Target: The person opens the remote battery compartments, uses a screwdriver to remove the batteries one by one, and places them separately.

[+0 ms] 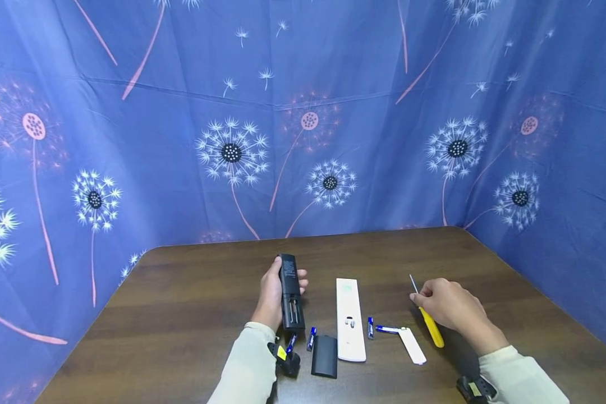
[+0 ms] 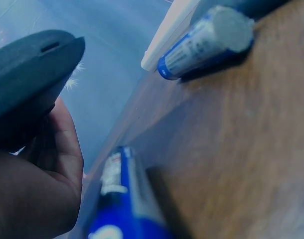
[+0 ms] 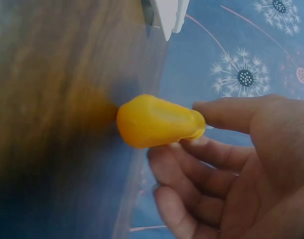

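Observation:
My left hand [image 1: 269, 296] grips a black remote control [image 1: 290, 280], its back turned up and its battery bay uncovered. In the right hand [image 1: 449, 303] a screwdriver with a yellow handle [image 1: 431, 327] is pinched between thumb and fingers, its thin metal shaft pointing away from me. The right wrist view shows the handle's butt end [image 3: 147, 122] close over the table. Below the left hand lie two blue-and-silver batteries, one [image 2: 207, 45] farther off and one [image 2: 127, 199] close to the wrist camera. A black battery cover [image 1: 325, 357] lies near them.
A white remote control [image 1: 350, 331] lies face down mid-table with its battery bay uncovered. Right of it are a blue battery [image 1: 370, 327], another battery [image 1: 386, 329] and a white battery cover [image 1: 412, 346]. A blue dandelion-print curtain [image 1: 283, 84] hangs behind the brown table [image 1: 192, 314].

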### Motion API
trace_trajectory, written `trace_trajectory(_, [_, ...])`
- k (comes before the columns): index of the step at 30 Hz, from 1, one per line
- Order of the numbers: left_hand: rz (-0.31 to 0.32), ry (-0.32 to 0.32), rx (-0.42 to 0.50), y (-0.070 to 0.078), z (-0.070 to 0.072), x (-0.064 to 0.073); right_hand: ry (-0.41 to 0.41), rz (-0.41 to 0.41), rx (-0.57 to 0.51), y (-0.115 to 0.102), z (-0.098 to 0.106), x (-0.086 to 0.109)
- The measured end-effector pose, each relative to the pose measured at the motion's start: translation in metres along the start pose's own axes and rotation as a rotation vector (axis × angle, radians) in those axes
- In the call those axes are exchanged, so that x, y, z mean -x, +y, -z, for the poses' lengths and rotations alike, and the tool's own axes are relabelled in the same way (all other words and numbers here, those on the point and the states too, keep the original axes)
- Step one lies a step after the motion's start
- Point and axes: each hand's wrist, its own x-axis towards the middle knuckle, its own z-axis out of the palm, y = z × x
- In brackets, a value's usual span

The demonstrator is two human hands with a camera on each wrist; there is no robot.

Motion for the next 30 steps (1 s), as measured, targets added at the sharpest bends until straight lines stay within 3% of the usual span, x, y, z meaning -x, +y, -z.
trace_trajectory(12, [0.026,0.028,0.002,-0.0016,0.0014,0.0013,-0.076,-0.040,0.029,0.0022,0.0004,0.0004])
trace_trajectory(30, [0.035,0.051,0.054,0.0043,0.0051,-0.0002,-0.076,-0.001,0.066,0.0079,0.0033,0.0014])
